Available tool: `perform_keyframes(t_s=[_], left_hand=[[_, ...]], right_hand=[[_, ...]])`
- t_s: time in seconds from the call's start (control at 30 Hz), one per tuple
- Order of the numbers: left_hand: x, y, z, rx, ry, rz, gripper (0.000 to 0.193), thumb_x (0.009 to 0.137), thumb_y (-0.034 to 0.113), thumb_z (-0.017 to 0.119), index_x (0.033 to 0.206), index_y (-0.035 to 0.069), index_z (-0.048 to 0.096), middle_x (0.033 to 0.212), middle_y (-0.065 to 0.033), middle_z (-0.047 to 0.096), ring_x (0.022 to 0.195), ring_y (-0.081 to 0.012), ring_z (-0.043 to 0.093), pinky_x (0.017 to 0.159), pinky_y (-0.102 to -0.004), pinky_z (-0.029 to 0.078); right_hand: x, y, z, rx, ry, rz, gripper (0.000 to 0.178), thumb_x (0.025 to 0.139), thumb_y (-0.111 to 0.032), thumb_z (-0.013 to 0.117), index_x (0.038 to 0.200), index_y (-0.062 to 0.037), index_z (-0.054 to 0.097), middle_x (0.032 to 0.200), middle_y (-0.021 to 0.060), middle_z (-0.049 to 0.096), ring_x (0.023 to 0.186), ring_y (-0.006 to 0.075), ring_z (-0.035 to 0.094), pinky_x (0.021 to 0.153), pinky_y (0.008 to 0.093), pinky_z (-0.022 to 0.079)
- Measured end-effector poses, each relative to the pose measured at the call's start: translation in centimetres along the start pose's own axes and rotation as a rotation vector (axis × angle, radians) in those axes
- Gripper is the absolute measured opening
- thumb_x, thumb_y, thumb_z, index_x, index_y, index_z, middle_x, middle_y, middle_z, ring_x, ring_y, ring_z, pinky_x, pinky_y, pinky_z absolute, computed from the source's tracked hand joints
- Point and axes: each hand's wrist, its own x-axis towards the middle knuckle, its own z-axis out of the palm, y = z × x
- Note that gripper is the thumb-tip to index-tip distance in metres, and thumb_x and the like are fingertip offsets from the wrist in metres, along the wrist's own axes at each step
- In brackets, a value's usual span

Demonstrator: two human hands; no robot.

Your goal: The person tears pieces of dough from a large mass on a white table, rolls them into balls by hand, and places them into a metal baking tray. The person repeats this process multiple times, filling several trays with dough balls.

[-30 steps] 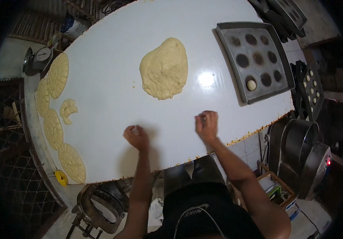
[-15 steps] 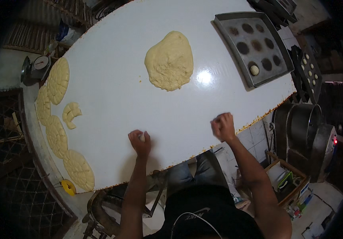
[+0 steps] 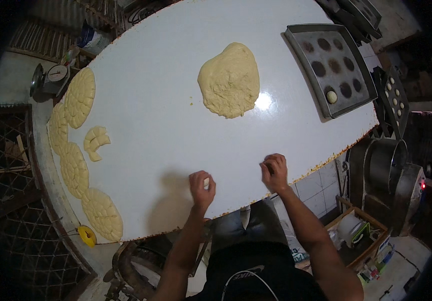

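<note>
My left hand (image 3: 201, 189) is curled round a small piece of dough (image 3: 206, 183), whose pale surface shows between thumb and fingers just above the table. Near the table's front edge, my right hand (image 3: 275, 173) is cupped with its fingers bent downward; whatever lies under the palm is hidden. A large, smooth mound of dough (image 3: 230, 83) rests beyond both hands. Off to the left lie several scored, flattened dough rounds (image 3: 102, 213) and a small curved cluster of cut dough pieces (image 3: 95, 142). One dough ball (image 3: 331, 97) sits in the near left corner of a metal baking tray (image 3: 310, 80).
The white table (image 3: 146, 100) has rusty edges. Past its right side stand another tray (image 3: 396, 103) with several dough balls and a metal machine (image 3: 386, 173). A dial scale (image 3: 55, 73) stands beyond the left edge, and a yellow ring (image 3: 86, 236) hangs at the near left corner.
My left hand has moved right with the dough piece, closer to my right hand. My right hand has come slightly nearer to me. The whole view has shifted a little.
</note>
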Motion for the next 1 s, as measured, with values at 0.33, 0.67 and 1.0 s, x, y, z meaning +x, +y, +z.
perform_keyframes(t_s=[0.33, 0.67, 1.0], left_hand=[[-0.4, -2.3, -2.3, -0.039, 0.016, -0.171, 0.032, 0.086, 0.008, 0.085, 0.113, 0.004, 0.068, 0.115, -0.0164, 0.068, 0.109, -0.0406, 0.062, 0.1, -0.0518, 0.049], [3.4, 1.0, 1.8, 0.276, 0.274, -0.398, 0.037, 0.093, 0.009, 0.075, 0.127, 0.0, 0.064, 0.128, -0.0202, 0.065, 0.122, -0.0415, 0.059, 0.107, -0.0548, 0.047], [1.7, 14.1, 3.2, -0.083, 0.28, -1.124, 0.05, 0.099, -0.004, 0.072, 0.148, -0.006, 0.062, 0.138, -0.0141, 0.068, 0.122, -0.0212, 0.065, 0.107, -0.0382, 0.054]], right_hand=[[1.5, 2.6, -2.1, 0.084, -0.188, -0.062, 0.016, 0.088, -0.004, 0.084, 0.095, -0.0068, 0.069, 0.1, 0.0131, 0.072, 0.101, 0.0371, 0.066, 0.09, 0.0501, 0.051], [4.4, 4.0, -2.4, -0.112, -0.238, 0.055, 0.021, 0.088, -0.01, 0.081, 0.102, -0.0078, 0.065, 0.114, 0.0124, 0.07, 0.105, 0.0387, 0.065, 0.096, 0.0557, 0.051], [3.7, 5.0, -8.1, 0.498, -0.513, 0.126, 0.041, 0.091, -0.002, 0.075, 0.132, -0.0014, 0.07, 0.138, 0.0192, 0.069, 0.136, 0.0415, 0.063, 0.116, 0.0529, 0.051]])
